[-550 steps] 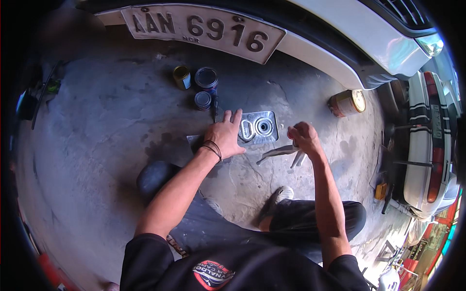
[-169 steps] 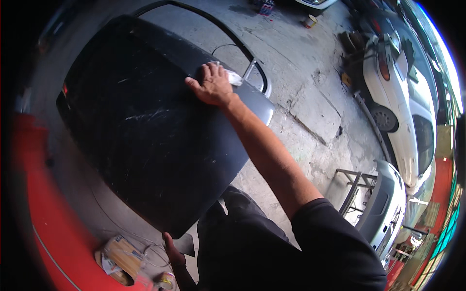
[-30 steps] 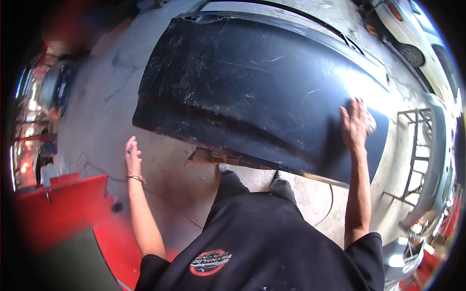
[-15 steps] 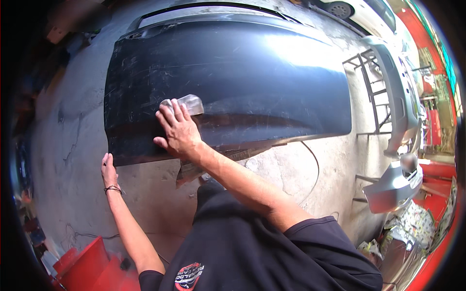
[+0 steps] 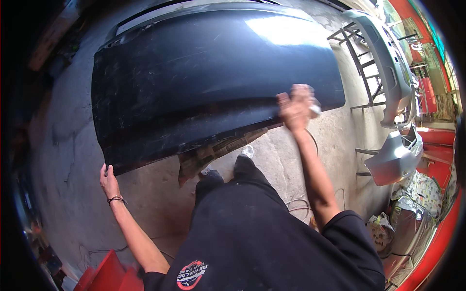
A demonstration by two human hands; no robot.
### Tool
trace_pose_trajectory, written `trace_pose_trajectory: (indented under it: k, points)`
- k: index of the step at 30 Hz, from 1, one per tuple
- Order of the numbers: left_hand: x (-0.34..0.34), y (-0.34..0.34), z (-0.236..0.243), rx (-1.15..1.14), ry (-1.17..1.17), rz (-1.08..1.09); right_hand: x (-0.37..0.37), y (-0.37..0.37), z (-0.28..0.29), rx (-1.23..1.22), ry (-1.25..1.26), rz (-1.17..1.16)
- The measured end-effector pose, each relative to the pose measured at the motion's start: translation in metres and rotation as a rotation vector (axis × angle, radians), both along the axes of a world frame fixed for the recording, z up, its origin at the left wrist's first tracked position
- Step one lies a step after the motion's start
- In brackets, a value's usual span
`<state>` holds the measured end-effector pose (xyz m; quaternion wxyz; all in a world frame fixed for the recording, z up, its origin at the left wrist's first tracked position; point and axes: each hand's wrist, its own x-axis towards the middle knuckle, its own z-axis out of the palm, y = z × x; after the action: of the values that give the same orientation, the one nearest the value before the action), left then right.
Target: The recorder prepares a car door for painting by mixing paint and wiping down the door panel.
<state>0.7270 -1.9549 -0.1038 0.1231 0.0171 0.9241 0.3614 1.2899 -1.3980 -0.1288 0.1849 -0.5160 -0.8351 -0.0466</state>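
Note:
A large dark car body panel [image 5: 204, 72], which looks like a door, lies flat in front of me, with fine scratches and pale smudges on its skin. My left hand [image 5: 109, 180] pinches the panel's near left corner between thumb and fingers. Toward the near right end of the panel, my right hand [image 5: 297, 110] presses a pale grey pad [image 5: 315, 107] at the surface. Motion smears this hand, and most of the pad is hidden under its fingers.
Below the panel's near edge shows a brown, worn support [image 5: 218, 148]. On the right stand a black metal rack [image 5: 361, 65], a grey bumper [image 5: 388, 68] and a silver bumper piece [image 5: 392, 157]. A red object [image 5: 111, 271] sits at lower left; a hose [image 5: 298, 203] lies on the floor.
My right hand has swept the pad rightward along the panel, from left of its middle to near its right end. My left hand keeps its corner hold. The view has shifted slightly.

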Motion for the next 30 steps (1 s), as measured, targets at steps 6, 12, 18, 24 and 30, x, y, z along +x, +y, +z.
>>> trace_pose_trajectory:
  k: [6, 12, 18, 24, 30]
  points:
    - [0.004, 0.020, -0.007, -0.095, 0.030, -0.075, -0.218, -0.251, 0.055, -0.297, 0.171, 0.737]
    - [0.002, -0.013, -0.024, -0.490, 0.191, -0.225, -0.105, -0.194, 0.059, -0.324, 0.274, 0.821]
    - [0.010, -0.007, -0.007, -0.473, 0.175, -0.226, 0.160, 0.020, 0.028, -0.142, 0.136, 0.358]
    - [0.038, 0.033, -0.003, -0.189, -0.195, 0.019, 0.271, 0.222, 0.032, -0.027, 0.008, 0.009]
    - [0.031, 0.014, 0.011, -0.083, -0.273, 0.147, 0.098, 0.146, 0.021, 0.131, -0.095, -0.008]
